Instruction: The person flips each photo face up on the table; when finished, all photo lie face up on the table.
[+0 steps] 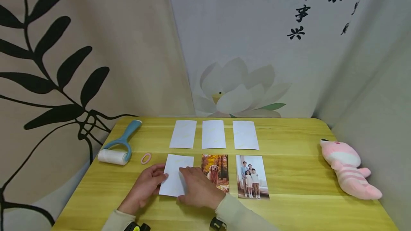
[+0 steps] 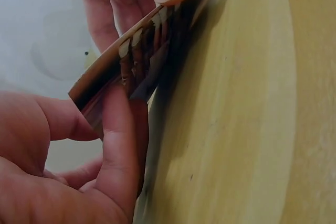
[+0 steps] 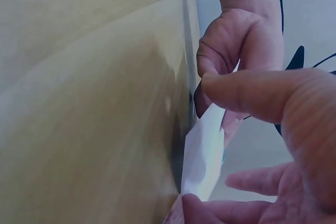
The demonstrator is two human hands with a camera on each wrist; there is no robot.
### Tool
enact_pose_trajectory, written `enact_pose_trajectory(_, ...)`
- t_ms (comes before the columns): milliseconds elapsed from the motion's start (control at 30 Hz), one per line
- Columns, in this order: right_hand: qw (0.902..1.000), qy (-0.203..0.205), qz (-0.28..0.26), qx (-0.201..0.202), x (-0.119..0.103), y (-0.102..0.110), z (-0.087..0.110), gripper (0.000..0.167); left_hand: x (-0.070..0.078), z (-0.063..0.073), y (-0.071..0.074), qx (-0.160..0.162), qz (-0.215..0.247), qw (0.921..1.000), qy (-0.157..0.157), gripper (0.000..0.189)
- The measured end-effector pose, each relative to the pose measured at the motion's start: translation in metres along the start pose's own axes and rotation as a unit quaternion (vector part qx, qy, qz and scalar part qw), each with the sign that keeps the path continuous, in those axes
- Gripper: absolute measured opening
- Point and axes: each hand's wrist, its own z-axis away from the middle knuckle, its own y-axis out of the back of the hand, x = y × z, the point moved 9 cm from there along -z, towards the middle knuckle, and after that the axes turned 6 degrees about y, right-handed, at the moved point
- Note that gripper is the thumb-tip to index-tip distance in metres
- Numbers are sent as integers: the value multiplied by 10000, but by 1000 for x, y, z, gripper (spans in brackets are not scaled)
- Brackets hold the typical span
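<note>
A photo print (image 1: 173, 177), white back up, is tilted slightly off the table at the front left of the card rows. Its left edge is pinched by my left hand (image 1: 148, 184), thumb on top and fingers beneath. My right hand (image 1: 200, 188) holds its right side between thumb and fingers. In the left wrist view, the underside of the photo print (image 2: 142, 59) shows dark picture colours with legs of figures. From the right wrist, the white back of the print (image 3: 202, 153) appears between both hands. A dog photo (image 1: 216, 167) lies face up, partly behind my right hand.
A family photo (image 1: 253, 177) lies face up to the right. Behind are three white cards (image 1: 183, 134), (image 1: 213, 134), (image 1: 245, 135) in a row. At left lie a blue-handled lint roller (image 1: 123, 142) and a pink ring (image 1: 146, 158). A pink plush toy (image 1: 348, 170) lies at right.
</note>
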Motion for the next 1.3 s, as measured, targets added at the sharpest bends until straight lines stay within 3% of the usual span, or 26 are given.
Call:
enact_pose_trajectory(233, 9993, 184, -297, 157, 4, 6, -3, 77, 10, 3, 2, 242, 201, 9994, -127, 51)
enact_pose_trajectory(400, 9944, 261, -951, 381, 11, 16, -6, 61, 22, 9, -3, 8, 502, 9984, -246, 52)
enact_pose_trajectory(533, 9848, 109, -1669, 460, 21, 20, -7, 56, 31, 13, -11, -246, 571, 9974, -372, 54)
enact_pose_trajectory(833, 9342, -259, -3485, 711, 35, 32, -5, 49, 55, 18, -34, -480, 336, 9958, -707, 55)
enact_pose_trajectory(967, 8961, -428, -4355, 740, 39, 33, -5, 53, 62, 19, -47, -669, -2, 9940, -871, 58)
enact_pose_trajectory(1100, 8562, -654, -5081, 672, 45, 30, -4, 57, 64, 20, -58, -654, -449, 9927, -905, 60)
enact_pose_trajectory(1200, 8463, -648, -5252, 614, 47, 30, -2, 60, 66, 21, -64, -415, -811, 9912, -957, 58)
enact_pose_trajectory(1300, 8445, -622, -5283, 616, 47, 32, -1, 59, 69, 23, -69, 19, -1339, 9842, -1155, 56)
